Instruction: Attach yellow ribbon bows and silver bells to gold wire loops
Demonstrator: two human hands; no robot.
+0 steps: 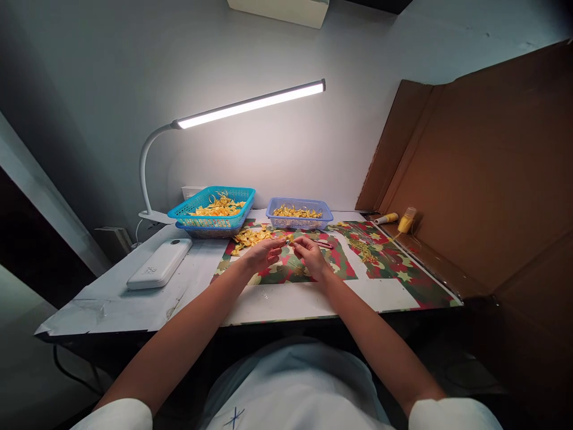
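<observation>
Over the camouflage-patterned mat (286, 275), my left hand (265, 253) and my right hand (308, 253) meet at the fingertips. Between them is a small shiny piece (287, 242), too small to name. The left thumb and fingers pinch it from one side. My right fingers are closed at its other side; what they grip is hidden. Beyond my left hand lies a loose pile of yellow ribbon-like pieces (250, 237). A dark red tool handle (324, 244) lies just past my right hand.
Blue baskets (212, 218) stacked at back left hold yellow pieces; a purple basket (299, 222) holds more. A lit lamp (250, 106) arches above. At left lies a white power bank (160, 264). Yellow thread spools (406, 221) and golden strands (363, 251) sit right, beside a cardboard wall (483, 179).
</observation>
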